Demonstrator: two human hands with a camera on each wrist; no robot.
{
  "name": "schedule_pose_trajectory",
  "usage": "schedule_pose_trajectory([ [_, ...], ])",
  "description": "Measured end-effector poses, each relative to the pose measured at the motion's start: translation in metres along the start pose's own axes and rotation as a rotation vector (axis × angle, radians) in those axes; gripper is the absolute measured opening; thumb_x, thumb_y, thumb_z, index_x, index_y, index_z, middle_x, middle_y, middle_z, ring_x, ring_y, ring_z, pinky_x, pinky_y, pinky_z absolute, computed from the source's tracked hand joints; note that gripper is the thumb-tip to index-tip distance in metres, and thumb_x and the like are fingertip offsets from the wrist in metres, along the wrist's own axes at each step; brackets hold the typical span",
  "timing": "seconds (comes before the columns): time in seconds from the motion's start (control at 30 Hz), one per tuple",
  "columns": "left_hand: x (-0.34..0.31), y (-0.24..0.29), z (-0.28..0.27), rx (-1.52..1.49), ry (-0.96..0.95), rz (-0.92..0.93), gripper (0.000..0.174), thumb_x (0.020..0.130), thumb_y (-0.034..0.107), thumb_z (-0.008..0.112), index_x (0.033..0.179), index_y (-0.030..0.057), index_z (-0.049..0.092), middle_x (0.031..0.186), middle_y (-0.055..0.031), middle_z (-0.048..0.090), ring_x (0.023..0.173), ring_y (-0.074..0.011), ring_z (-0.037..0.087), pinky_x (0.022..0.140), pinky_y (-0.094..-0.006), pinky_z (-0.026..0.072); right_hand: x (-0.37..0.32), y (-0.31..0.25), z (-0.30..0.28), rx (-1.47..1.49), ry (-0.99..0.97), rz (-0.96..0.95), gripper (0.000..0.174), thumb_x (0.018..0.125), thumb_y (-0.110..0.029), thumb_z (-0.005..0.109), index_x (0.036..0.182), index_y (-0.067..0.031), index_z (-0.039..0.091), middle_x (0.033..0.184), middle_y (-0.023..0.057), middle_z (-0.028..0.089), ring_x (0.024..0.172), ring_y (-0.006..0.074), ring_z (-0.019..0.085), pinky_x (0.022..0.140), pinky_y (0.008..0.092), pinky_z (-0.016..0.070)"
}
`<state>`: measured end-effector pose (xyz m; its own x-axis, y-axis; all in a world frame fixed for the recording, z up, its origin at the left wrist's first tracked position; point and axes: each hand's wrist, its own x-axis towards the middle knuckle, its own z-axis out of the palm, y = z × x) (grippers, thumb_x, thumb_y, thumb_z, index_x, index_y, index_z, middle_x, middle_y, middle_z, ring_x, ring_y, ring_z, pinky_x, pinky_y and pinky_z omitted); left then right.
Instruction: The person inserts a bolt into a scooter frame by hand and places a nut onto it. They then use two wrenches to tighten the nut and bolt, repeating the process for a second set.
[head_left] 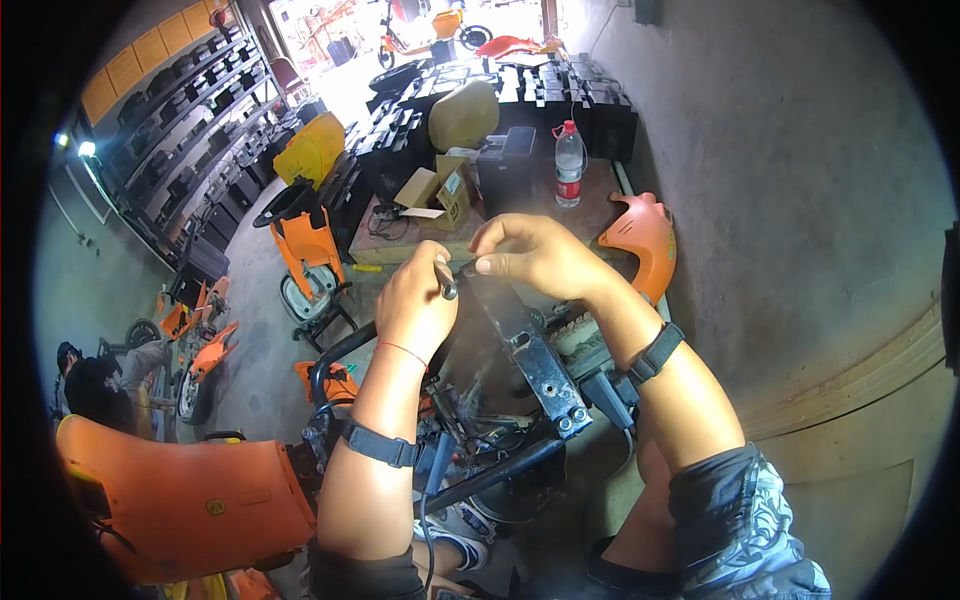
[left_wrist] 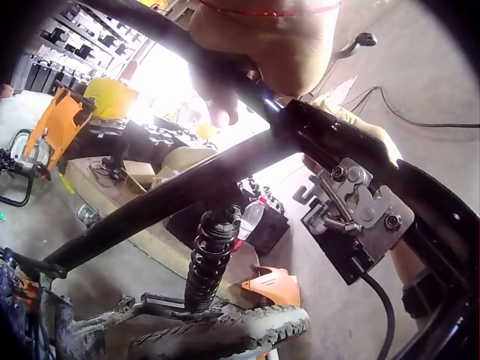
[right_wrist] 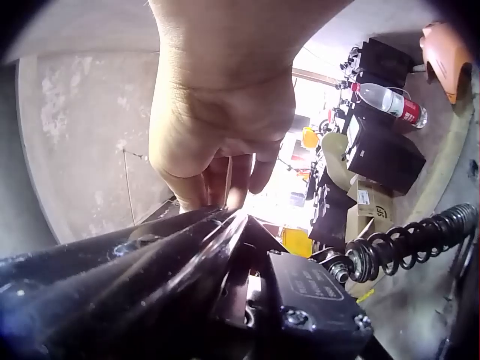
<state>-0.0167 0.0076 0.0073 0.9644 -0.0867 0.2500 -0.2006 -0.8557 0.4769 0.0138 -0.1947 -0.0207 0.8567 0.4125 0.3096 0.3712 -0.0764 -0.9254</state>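
My left hand (head_left: 413,302) grips a dark metal wrench (head_left: 447,284) whose rounded end sticks out below the fist. In the left wrist view the wrench (left_wrist: 357,45) shows a bent shaft beside the hand (left_wrist: 277,45). My right hand (head_left: 540,256) is at the far end of a black metal frame (head_left: 520,340), fingers bent and thumb apart from the index finger. In the right wrist view this hand (right_wrist: 221,127) reaches down behind the frame, which hides its fingertips. A latch mechanism (left_wrist: 360,206) with a spring and cable is fixed to the frame.
Below the frame are a coil shock absorber (left_wrist: 210,259) and a muddy tyre (left_wrist: 225,334). An orange body panel (head_left: 190,500) stands at left. Ahead, a low platform (head_left: 390,243) bears a cardboard box (head_left: 440,195) and a water bottle (head_left: 568,165). Another person (head_left: 105,390) crouches far left.
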Motion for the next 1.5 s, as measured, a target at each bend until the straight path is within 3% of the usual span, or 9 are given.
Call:
schedule_pose_trajectory([
  [0.47,0.0,-0.001,0.001,0.016,0.012,0.014,0.022,0.1,0.022,0.048,0.112,0.0106,0.063,0.105,-0.0204,0.073,0.103,-0.0427,0.068,0.087,-0.0525,0.0515,-0.006,-0.011,0.005,0.045,-0.018,0.016,0.023,0.098,-0.016,0.069,0.116,-0.002,0.069,0.113,0.0052,0.069,0.108,0.0149,0.062,0.099,0.0331,0.0479],
  [0.53,-0.001,-0.001,0.0,0.004,0.008,0.011,0.022,0.1,0.022,0.048,0.112,0.011,0.063,0.105,-0.0204,0.073,0.103,-0.0427,0.068,0.086,-0.053,0.0514,-0.004,-0.007,0.005,-0.116,-0.011,0.056,0.022,0.099,-0.016,0.067,0.117,-0.0017,0.068,0.112,0.0057,0.069,0.109,0.0146,0.062,0.1,0.0335,0.048],
  [0.67,0.001,-0.001,0.001,0.025,0.0,0.005,0.021,0.1,0.022,0.049,0.112,0.0115,0.063,0.105,-0.0199,0.073,0.103,-0.0427,0.068,0.086,-0.0532,0.0514,0.001,0.0,0.001,-0.106,-0.065,-0.068,0.024,0.096,-0.017,0.072,0.115,-0.0025,0.068,0.112,0.0059,0.068,0.112,0.0156,0.061,0.102,0.0335,0.0473],
  [0.8,0.001,-0.002,0.002,0.01,0.01,0.01,0.021,0.099,0.022,0.05,0.112,0.0117,0.063,0.105,-0.0195,0.073,0.103,-0.0429,0.068,0.086,-0.0535,0.0514,-0.006,-0.009,0.009,0.018,0.033,0.019,0.018,0.096,-0.013,0.072,0.11,-0.001,0.07,0.114,0.0069,0.07,0.113,0.0169,0.062,0.104,0.0342,0.0462],
  [0.93,0.001,-0.004,0.005,-0.011,0.041,0.028,0.025,0.103,0.028,0.048,0.113,0.0115,0.065,0.1,-0.0239,0.071,0.101,-0.046,0.067,0.085,-0.0534,0.0512,0.003,0.004,0.001,0.05,-0.091,-0.031,0.029,0.094,-0.014,0.075,0.12,-0.0024,0.067,0.124,0.0068,0.066,0.117,0.0165,0.06,0.104,0.0343,0.0461],
  [1.07,0.0,-0.005,0.005,-0.008,0.048,0.034,0.025,0.104,0.028,0.048,0.113,0.0114,0.065,0.1,-0.0242,0.071,0.101,-0.046,0.067,0.086,-0.0532,0.0513,-0.003,-0.001,0.008,0.115,-0.007,0.026,0.018,0.096,-0.013,0.072,0.109,-0.0013,0.071,0.118,0.0071,0.07,0.114,0.0182,0.062,0.105,0.0352,0.0465],
  [1.1,0.001,-0.006,0.005,-0.009,0.046,0.036,0.025,0.104,0.028,0.048,0.113,0.0112,0.065,0.1,-0.0245,0.071,0.101,-0.0461,0.067,0.085,-0.0532,0.0513,-0.002,0.003,0.009,0.106,0.005,-0.032,0.017,0.096,-0.011,0.072,0.11,-0.002,0.072,0.112,0.0059,0.072,0.104,0.0124,0.064,0.096,0.032,0.0507],
  [1.37,0.001,-0.004,0.004,-0.005,0.041,0.033,0.025,0.104,0.027,0.048,0.113,0.0106,0.065,0.101,-0.0251,0.071,0.101,-0.0459,0.067,0.086,-0.0529,0.0514,-0.003,0.001,0.003,0.221,-0.027,0.041,0.016,0.096,-0.012,0.072,0.109,-0.0022,0.072,0.116,0.0058,0.071,0.106,0.0122,0.063,0.096,0.0318,0.0504],
  [1.5,0.002,-0.006,0.005,-0.016,0.038,0.036,0.026,0.104,0.028,0.048,0.113,0.0102,0.065,0.102,-0.0249,0.071,0.102,-0.0458,0.067,0.086,-0.0526,0.0514,0.001,0.012,-0.003,0.142,-0.049,-0.087,0.019,0.097,-0.012,0.071,0.113,-0.0025,0.071,0.119,0.0056,0.071,0.109,0.0127,0.063,0.099,0.0324,0.0491],
])
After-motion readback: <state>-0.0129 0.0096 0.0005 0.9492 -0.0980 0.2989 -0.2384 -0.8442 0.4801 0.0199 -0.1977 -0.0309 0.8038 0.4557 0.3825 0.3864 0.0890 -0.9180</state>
